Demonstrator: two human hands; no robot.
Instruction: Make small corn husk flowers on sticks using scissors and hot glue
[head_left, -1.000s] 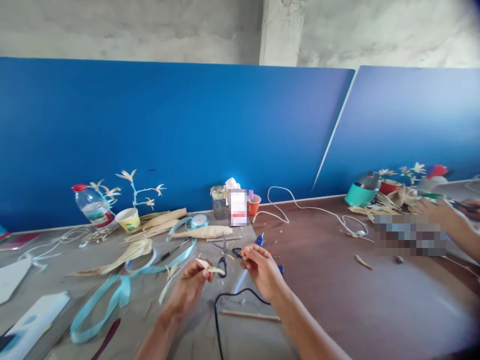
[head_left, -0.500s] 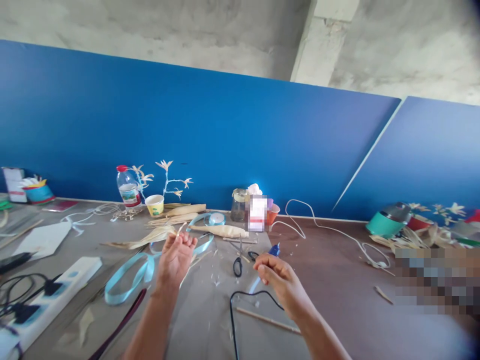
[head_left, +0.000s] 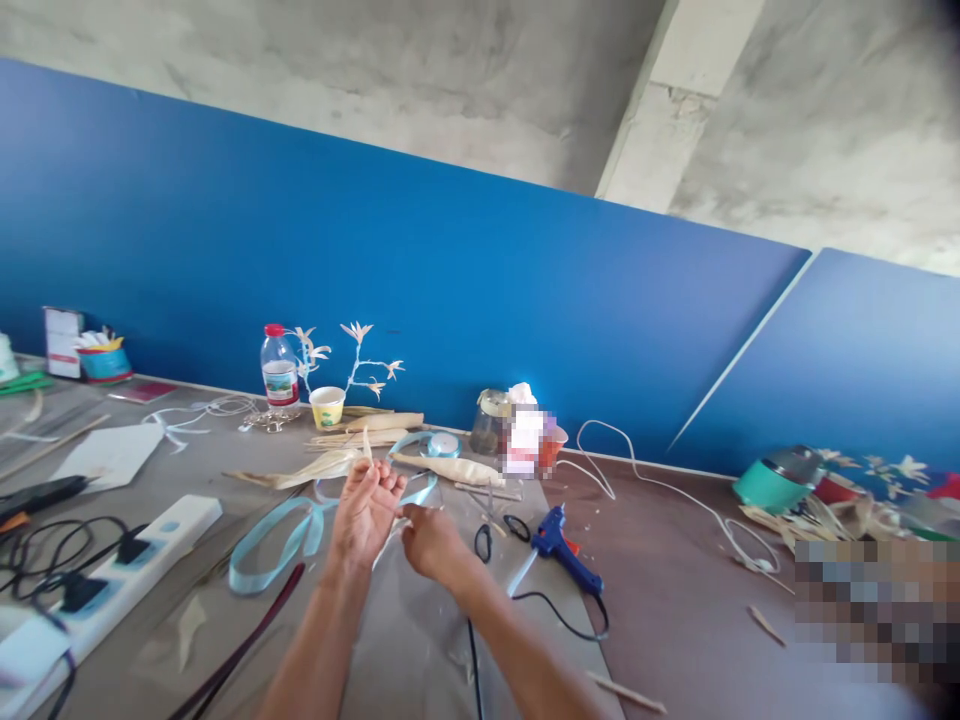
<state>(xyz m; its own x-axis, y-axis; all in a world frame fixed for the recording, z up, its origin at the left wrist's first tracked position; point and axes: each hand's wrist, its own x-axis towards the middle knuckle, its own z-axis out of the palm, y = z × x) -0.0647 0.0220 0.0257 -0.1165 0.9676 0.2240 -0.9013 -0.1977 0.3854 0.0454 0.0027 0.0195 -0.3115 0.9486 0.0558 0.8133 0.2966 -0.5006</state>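
My left hand (head_left: 369,505) is closed in a pinch, palm toward me, on a small pale petal-like husk strip (head_left: 367,443) that sticks up above the fingertips. My right hand (head_left: 431,540) is closed too, its fingertips beside the left fingers; what they pinch, if anything, is too small to make out. Right of my hands lies a blue glue gun (head_left: 564,550) with its black cord. Black-handled scissors (head_left: 484,543) lie between it and my right hand. Behind my hands are dried husks (head_left: 454,470) and a spool of light blue ribbon (head_left: 444,445).
A loop of light blue ribbon (head_left: 247,565) and a white power strip (head_left: 142,570) with black plugs lie on the left. Further back stand a red-capped bottle (head_left: 280,372), a yellow cup (head_left: 328,409) by husk flowers and a glass jar (head_left: 489,425). A white cable (head_left: 660,490) runs right.
My right hand has moved left from beside the glue gun to my left fingertips, uncovering the glue gun. The husk strip now points upward. The view has tilted slightly.
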